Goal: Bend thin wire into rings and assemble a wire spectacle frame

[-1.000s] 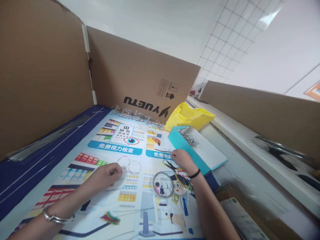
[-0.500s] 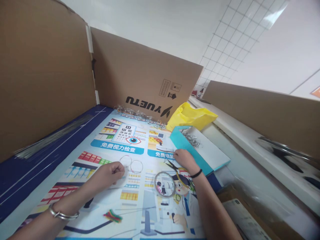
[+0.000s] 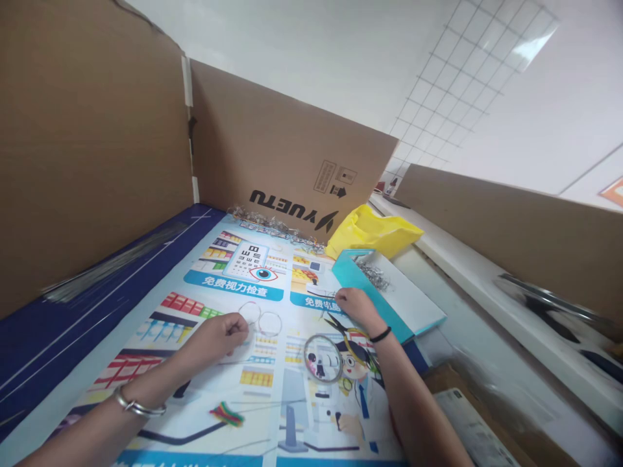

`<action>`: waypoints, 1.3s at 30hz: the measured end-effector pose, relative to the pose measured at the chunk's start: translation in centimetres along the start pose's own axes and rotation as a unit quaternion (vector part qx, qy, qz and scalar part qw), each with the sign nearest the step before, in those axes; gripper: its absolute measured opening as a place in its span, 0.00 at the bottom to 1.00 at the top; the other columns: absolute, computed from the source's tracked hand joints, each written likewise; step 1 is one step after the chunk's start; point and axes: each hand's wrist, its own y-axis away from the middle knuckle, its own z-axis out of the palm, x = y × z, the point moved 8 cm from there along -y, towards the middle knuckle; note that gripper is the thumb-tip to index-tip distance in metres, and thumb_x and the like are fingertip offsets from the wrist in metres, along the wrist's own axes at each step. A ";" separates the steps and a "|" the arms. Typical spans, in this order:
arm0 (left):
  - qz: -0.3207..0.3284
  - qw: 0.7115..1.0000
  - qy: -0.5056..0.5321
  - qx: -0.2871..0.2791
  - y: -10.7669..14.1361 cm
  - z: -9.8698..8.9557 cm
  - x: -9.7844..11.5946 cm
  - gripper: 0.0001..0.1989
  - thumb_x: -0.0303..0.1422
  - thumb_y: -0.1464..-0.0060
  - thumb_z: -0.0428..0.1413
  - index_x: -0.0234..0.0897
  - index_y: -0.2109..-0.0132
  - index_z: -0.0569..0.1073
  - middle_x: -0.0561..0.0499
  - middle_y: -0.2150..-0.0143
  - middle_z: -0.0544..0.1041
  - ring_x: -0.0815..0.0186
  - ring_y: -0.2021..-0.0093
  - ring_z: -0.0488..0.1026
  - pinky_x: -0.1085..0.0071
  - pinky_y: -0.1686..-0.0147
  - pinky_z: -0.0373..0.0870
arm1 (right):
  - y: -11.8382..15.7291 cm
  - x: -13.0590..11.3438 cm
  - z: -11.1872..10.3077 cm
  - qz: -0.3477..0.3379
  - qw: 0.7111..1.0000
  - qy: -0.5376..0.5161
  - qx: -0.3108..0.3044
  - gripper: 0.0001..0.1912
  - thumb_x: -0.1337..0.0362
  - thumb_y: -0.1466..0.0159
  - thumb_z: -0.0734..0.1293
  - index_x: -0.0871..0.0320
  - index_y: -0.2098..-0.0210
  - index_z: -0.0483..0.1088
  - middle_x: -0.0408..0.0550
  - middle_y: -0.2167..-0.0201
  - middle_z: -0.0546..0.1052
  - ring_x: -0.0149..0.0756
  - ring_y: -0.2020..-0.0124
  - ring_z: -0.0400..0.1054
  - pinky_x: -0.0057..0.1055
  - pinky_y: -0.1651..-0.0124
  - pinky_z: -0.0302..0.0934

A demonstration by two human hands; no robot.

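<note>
- Your bench (image 3: 58, 337) is covered by a printed optician's poster (image 3: 272, 389) over a dark blue sheet, and brown cardboard walls (image 3: 292, 162) fence it in on the left and at the back; white ceiling and a tiled wall show above.
- A yellow bag (image 3: 374, 230) lies at the back, a teal tray (image 3: 409, 298) with a heap of small metal parts (image 3: 372, 272) sits to your right, a magnifying glass (image 3: 322, 358) rests between your forearms, and a bundle of coloured bands (image 3: 226, 413) lies near your left wrist.
- Compared with a second ago, the view has drifted a little, so everything sits slightly further right; both your hands lie where they did.
- The thin wire spectacle frame (image 3: 263, 318) lies flat on the poster: two round rims side by side, hardly thicker than a line.
- Your left hand (image 3: 219, 334) has its fingers pinched at the frame's left edge, grasping it.
- Your right hand (image 3: 355, 305) rests on the poster beside the tray; whether its fingers grip anything you cannot tell.
</note>
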 end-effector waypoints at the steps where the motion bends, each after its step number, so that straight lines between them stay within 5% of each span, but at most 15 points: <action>1: 0.002 1.000 0.002 -0.001 0.0 0.0 0.0 0.09 0.39 0.54 0.51 0.38 0.71 0.68 0.58 0.80 0.66 0.70 0.80 0.65 0.76 0.78 0.57 | 0.0 0.0 -0.4 -0.002 1.000 0.017 0.007 0.14 0.60 0.34 0.63 0.59 0.52 0.67 0.49 0.54 0.72 0.36 0.58 0.69 0.39 0.56 0.66; 10: 0.016 1.000 0.017 -0.003 -0.2 0.2 -0.7 0.08 0.38 0.54 0.52 0.37 0.71 0.68 0.58 0.79 0.68 0.70 0.80 0.66 0.76 0.77 0.59 | 0.5 -5.4 -2.0 -0.227 0.968 0.109 0.007 0.07 0.71 0.36 0.61 0.63 0.65 0.72 0.57 0.62 0.75 0.42 0.52 0.65 0.36 0.52 0.59; 17: 0.013 1.000 -0.002 0.005 0.1 -0.1 -0.2 0.09 0.38 0.52 0.51 0.37 0.70 0.69 0.57 0.78 0.68 0.70 0.79 0.66 0.76 0.77 0.58 | -1.4 -5.3 -0.6 -0.274 0.950 0.138 -0.051 0.09 0.64 0.35 0.63 0.64 0.61 0.70 0.51 0.59 0.74 0.39 0.54 0.67 0.42 0.50 0.61; 26: 0.010 1.000 0.011 0.006 0.2 0.0 -0.4 0.07 0.36 0.53 0.51 0.37 0.70 0.69 0.58 0.78 0.67 0.70 0.79 0.66 0.76 0.78 0.59 | -4.4 -4.2 -0.2 -0.184 0.978 0.058 -0.083 0.15 0.60 0.35 0.64 0.60 0.52 0.67 0.51 0.53 0.71 0.38 0.56 0.69 0.41 0.54 0.65; 32: 0.016 0.999 0.030 0.000 0.0 0.2 -0.5 0.06 0.34 0.54 0.51 0.37 0.71 0.68 0.58 0.78 0.66 0.70 0.79 0.66 0.76 0.77 0.60 | -4.9 -0.3 -1.9 -0.084 0.991 -0.104 0.001 0.14 0.59 0.35 0.63 0.60 0.53 0.67 0.49 0.55 0.72 0.36 0.59 0.69 0.39 0.57 0.66; 39: 0.008 1.000 0.022 0.003 0.1 0.1 -0.2 0.08 0.37 0.54 0.52 0.37 0.71 0.68 0.58 0.78 0.66 0.70 0.79 0.65 0.75 0.77 0.59 | -3.2 4.8 -2.8 0.015 0.924 -0.361 0.120 0.12 0.59 0.33 0.61 0.62 0.56 0.67 0.44 0.66 0.73 0.28 0.71 0.69 0.30 0.68 0.66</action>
